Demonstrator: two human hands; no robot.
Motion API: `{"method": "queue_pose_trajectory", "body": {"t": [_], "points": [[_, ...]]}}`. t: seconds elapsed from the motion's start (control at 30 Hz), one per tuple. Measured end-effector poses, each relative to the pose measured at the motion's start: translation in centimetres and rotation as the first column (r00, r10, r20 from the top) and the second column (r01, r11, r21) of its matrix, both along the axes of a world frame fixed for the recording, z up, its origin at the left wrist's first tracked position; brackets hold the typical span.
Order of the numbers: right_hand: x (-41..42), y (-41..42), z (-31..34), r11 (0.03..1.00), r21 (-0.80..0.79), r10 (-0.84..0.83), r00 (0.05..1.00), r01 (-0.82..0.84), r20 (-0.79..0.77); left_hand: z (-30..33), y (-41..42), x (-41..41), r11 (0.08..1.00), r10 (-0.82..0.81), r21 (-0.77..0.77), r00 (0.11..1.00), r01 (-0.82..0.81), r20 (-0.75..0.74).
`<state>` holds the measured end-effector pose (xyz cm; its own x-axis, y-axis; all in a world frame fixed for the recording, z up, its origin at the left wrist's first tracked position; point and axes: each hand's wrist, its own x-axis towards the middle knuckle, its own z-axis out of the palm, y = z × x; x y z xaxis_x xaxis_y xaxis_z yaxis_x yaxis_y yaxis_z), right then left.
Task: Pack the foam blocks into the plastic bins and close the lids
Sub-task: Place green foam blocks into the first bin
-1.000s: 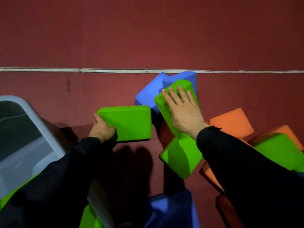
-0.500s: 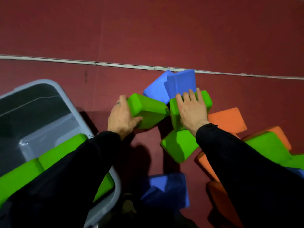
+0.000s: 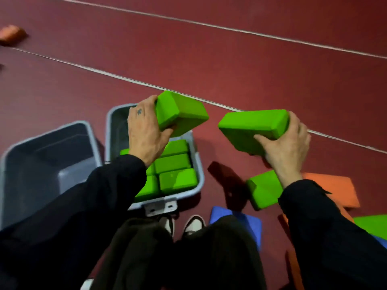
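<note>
The left hand [image 3: 144, 132] grips 1 green foam block [image 3: 181, 113] by its end, held in the air over the far part of a grey bin [image 3: 194, 164]. Below that hand, more green blocks [image 3: 173, 174] lie packed in the bin. Left of it stands a second grey bin [image 3: 12, 155] with no block showing in it. The right hand [image 3: 287, 145] grips another green block [image 3: 254, 127] above the red floor [image 3: 209, 59]. Under its wrist lie a loose green block [image 3: 263, 191], an orange block [image 3: 333, 190] and a blue block [image 3: 236, 220].

Green blocks [image 3: 181, 113] above gray bin [image 3: 195, 164]
</note>
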<state>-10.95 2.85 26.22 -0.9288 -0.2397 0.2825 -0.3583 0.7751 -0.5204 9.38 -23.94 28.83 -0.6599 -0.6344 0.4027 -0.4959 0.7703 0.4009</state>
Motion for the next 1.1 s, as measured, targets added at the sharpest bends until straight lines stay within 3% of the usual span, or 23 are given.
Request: {"method": "queue_pose_trajectory", "body": {"t": [0.13, 0.3, 0.57, 0.73, 1.1], "points": [[4.7, -6.5, 2.4, 0.975, -0.206, 0.106, 0.99, -0.085, 0.094, 1.5, -4.2, 7.6, 0.994, 0.093, -0.053, 0.995, -0.092, 0.021], [7.8, -15.2, 1.9, 0.933, -0.257, 0.268, 0.963, -0.251, 0.033, -0.9, -11.4, 10.9, 0.984, 0.142, -0.132, 0.968, -0.116, 0.209], [5.7, -27.8, -3.0, 0.899, 0.015, 0.438, 0.899, -0.438, -0.008, -8.3, -19.3, 8.3, 0.987, 0.104, -0.155, 0.937, -0.054, 0.334], [4.3, -31.8, -6.2, 0.8, 0.262, 0.562, 0.827, -0.54, -0.011, -12.9, -20.8, 7.0, 0.991, 0.056, -0.136, 0.898, 0.005, 0.436], [5.8, -35.0, -10.8, 0.6, 0.544, 0.687, 0.726, -0.586, 0.024, -18.0, -22.2, 5.5, 0.982, -0.056, -0.114, 0.805, 0.152, 0.591]]}}
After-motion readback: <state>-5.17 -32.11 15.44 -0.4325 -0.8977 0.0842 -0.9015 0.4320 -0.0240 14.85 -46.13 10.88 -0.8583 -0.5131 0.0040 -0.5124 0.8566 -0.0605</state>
